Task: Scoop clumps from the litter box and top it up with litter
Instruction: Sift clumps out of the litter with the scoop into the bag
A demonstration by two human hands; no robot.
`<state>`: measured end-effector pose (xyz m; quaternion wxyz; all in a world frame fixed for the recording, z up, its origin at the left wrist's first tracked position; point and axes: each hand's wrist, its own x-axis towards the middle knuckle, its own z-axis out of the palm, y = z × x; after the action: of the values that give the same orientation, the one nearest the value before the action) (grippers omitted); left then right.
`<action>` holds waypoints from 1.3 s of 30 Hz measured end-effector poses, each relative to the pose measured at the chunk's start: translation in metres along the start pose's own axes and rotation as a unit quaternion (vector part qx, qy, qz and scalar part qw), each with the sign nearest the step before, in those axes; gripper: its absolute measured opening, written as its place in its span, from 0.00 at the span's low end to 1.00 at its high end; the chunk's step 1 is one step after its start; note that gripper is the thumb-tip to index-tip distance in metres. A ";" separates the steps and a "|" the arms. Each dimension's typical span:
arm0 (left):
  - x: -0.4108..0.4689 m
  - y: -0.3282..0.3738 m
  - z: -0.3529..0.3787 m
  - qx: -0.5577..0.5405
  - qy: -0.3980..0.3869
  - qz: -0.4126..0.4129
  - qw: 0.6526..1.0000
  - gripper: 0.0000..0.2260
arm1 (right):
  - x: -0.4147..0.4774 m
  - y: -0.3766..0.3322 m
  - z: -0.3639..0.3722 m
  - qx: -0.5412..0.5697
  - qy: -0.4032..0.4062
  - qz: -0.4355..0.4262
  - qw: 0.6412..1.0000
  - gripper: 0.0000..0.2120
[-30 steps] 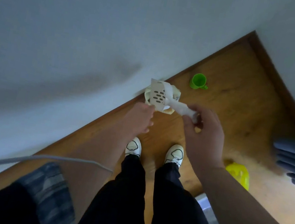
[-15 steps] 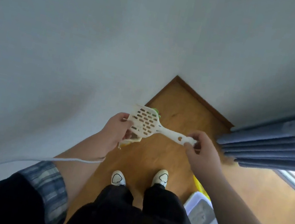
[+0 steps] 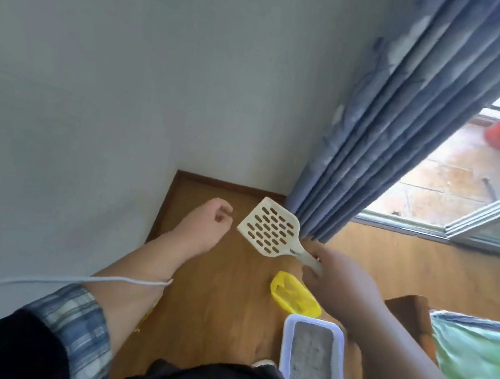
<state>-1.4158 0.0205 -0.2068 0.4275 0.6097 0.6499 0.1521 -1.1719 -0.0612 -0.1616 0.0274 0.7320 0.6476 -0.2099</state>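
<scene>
My right hand (image 3: 337,275) grips the handle of a cream slotted litter scoop (image 3: 269,231), whose blade points up and to the left above the floor. To the left of the blade, my left hand (image 3: 207,223) hangs free with loosely curled fingers and holds nothing. A white litter box (image 3: 287,329) filled with grey litter stands on the wooden floor by my right leg. A yellow bag (image 3: 293,294) lies open on the floor just beyond the box, under my right hand.
A grey wall runs along the left. Blue curtains (image 3: 384,139) hang ahead beside an open sliding door to a tiled balcony. A brown piece of furniture (image 3: 404,308) with a green cloth (image 3: 485,364) stands at the right. A white cable (image 3: 58,281) crosses my left forearm.
The view has swung right, from the room corner to the curtain and litter box. My left hand has let go of the scoop's blade. The right hand still holds the handle.
</scene>
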 end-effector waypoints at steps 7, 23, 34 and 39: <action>0.015 0.114 0.102 0.219 -0.121 0.202 0.947 0.23 | -0.049 0.146 -0.026 0.050 0.090 0.159 0.982 0.11; 0.033 0.258 0.317 0.397 -0.325 0.405 0.757 0.25 | -0.177 0.252 0.031 0.187 0.178 0.468 0.845 0.10; 0.100 0.203 0.398 0.480 -0.450 0.441 0.610 0.25 | -0.150 0.187 0.122 0.273 0.095 0.631 0.720 0.08; 0.135 0.136 0.445 0.516 -0.434 0.474 0.566 0.24 | -0.107 0.203 0.200 0.330 0.038 0.621 0.711 0.08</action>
<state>-0.9811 0.0298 -0.4212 0.1372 0.9399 -0.0280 -0.3115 -1.0394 -0.2563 -0.3545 -0.1164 0.9390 -0.0622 -0.3176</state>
